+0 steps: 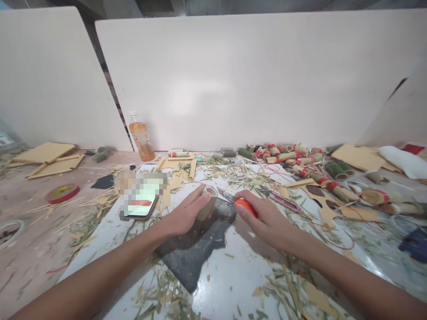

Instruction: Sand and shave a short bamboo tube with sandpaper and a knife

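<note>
My left hand (191,209) is wrapped round a short bamboo tube (207,208), whose cut open end faces up. In my right hand (258,213) is a utility knife with an orange-red handle (246,206). Its blade (226,194) points left at the tube's rim; whether it touches I cannot tell. Beneath both hands lies a torn dark sheet (203,253) on a white board (230,284) strewn with green bamboo shavings. A second knife with a pinkish body (285,202) rests just right of my right hand.
A lit phone (142,200) lies left of my hands, near red tape (62,194). Behind it stands a bottle of orange drink (142,138) against a white partition (250,80). Bamboo pieces with red bands (287,153) pile up at back right. Yellowish boards (50,153) lie far left.
</note>
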Tool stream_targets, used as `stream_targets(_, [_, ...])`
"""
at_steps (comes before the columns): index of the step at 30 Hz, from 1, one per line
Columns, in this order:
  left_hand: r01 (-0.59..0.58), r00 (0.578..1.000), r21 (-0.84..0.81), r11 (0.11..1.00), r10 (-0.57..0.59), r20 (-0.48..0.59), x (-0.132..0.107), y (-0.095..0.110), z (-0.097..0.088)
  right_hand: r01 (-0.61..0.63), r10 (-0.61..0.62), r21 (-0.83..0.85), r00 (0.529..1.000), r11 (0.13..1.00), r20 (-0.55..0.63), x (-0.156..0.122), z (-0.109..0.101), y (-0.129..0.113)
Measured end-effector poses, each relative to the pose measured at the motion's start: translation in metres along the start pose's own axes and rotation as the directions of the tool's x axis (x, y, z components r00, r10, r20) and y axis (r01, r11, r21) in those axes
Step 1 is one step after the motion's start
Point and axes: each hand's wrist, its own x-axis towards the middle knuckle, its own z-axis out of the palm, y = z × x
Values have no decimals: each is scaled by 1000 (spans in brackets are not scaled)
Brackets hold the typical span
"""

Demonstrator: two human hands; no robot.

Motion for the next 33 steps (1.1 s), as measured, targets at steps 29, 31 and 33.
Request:
stream_targets(29, [60, 991, -289, 955, -23, 130, 0, 10, 19, 77, -64, -145, 994, 986, 88, -6, 5, -18])
stream_targets(31, [48, 990, -265, 963, -12, 138, 0, 9, 17, 88, -75, -166, 993, 982, 86, -6, 5, -16])
stream_targets(33, [35, 988, -241, 970, 2, 151, 0, 9, 15, 100, -85, -195, 993, 976, 85, -6, 5, -14])
